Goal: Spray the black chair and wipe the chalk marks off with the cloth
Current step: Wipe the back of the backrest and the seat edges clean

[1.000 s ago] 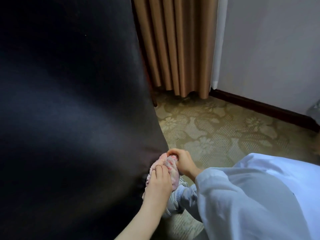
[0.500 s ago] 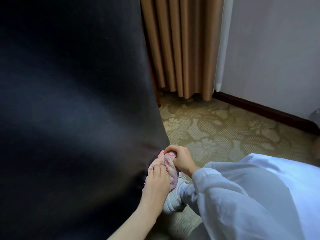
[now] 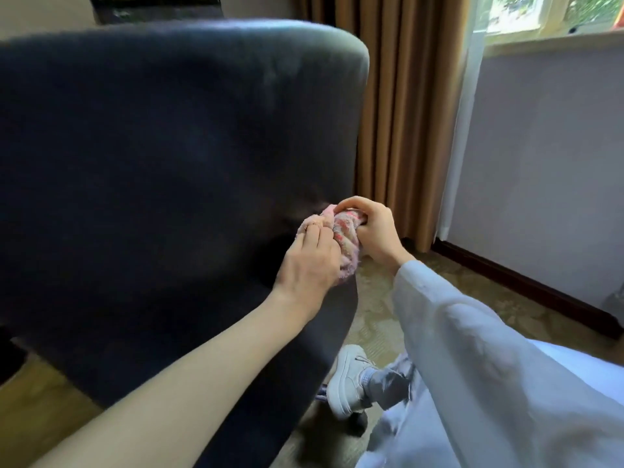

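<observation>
The black chair (image 3: 152, 170) fills the left and middle of the head view, its padded back turned toward me. A faint pale smear shows near its upper right corner. A bunched pink cloth (image 3: 344, 239) sits against the chair's right edge, about halfway up. My left hand (image 3: 309, 261) grips the cloth from the left, fingers curled over it. My right hand (image 3: 369, 229) holds the cloth's other side, thumb and fingers wrapped round it. No spray bottle is in view.
Tan curtains (image 3: 405, 113) hang behind the chair, with a sheer white curtain and a window at top right. A pale wall with a dark baseboard (image 3: 526, 285) runs along the right. My white shoe (image 3: 347, 378) rests on patterned carpet beside the chair's base.
The view has pulled back and risen, so the chair's top edge and the window now show. Both hands still hold the cloth, now higher up the chair's right edge.
</observation>
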Available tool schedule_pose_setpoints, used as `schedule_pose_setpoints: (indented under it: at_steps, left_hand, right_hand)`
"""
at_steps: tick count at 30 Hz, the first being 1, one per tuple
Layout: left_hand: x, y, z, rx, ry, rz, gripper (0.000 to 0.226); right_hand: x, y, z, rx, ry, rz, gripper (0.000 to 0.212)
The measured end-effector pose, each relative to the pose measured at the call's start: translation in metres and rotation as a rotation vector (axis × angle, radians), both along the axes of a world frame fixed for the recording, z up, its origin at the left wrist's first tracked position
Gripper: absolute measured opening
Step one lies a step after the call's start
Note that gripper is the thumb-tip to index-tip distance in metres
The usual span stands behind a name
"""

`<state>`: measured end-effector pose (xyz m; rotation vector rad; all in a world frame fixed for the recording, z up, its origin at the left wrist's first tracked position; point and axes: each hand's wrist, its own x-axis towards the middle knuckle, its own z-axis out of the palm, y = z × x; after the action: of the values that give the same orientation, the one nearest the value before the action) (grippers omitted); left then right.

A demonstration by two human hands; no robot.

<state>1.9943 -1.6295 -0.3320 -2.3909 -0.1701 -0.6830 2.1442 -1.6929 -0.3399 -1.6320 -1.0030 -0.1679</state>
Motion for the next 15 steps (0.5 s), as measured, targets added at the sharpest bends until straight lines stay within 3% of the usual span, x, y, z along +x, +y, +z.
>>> schedule_pose_setpoints:
  at_steps: [8,15]
  left_hand:
    - [-0.032,-0.008,0.101,0.076,-0.228,-0.062,0.033]
    - [-0.062,0.003,0.062,0.136,-0.163,-0.092,0.014]
  right_hand:
    - [-0.026,-0.017,0.110,0.155,-0.207,-0.007,0.017]
    - [-0.057,-0.014,0.052,0.044,-0.096,0.033,0.023]
